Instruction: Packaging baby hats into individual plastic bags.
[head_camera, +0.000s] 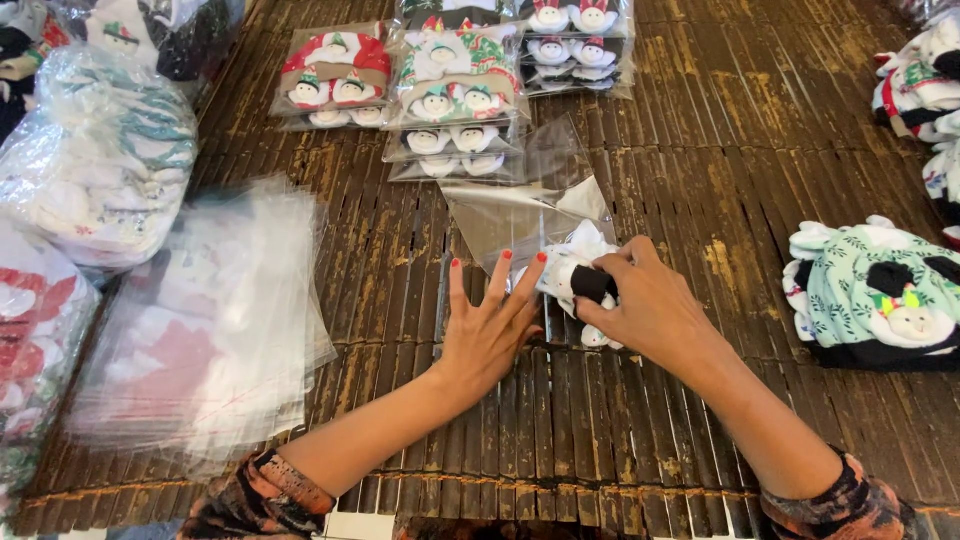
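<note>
My right hand (645, 305) grips a folded pair of white and black novelty socks (578, 272) and holds it at the mouth of a clear plastic bag (520, 215) lying on the bamboo mat (700, 150). My left hand (490, 325) lies flat with fingers spread, pressing the near edge of that bag against the mat, fingertips just touching the socks.
Packed sock bags (455, 85) are stacked in rows at the far middle. A pile of empty clear bags (215, 320) lies at left, with bulk bundles (95, 150) behind. Unpacked green and white socks (875, 295) sit at right, more at the far right edge.
</note>
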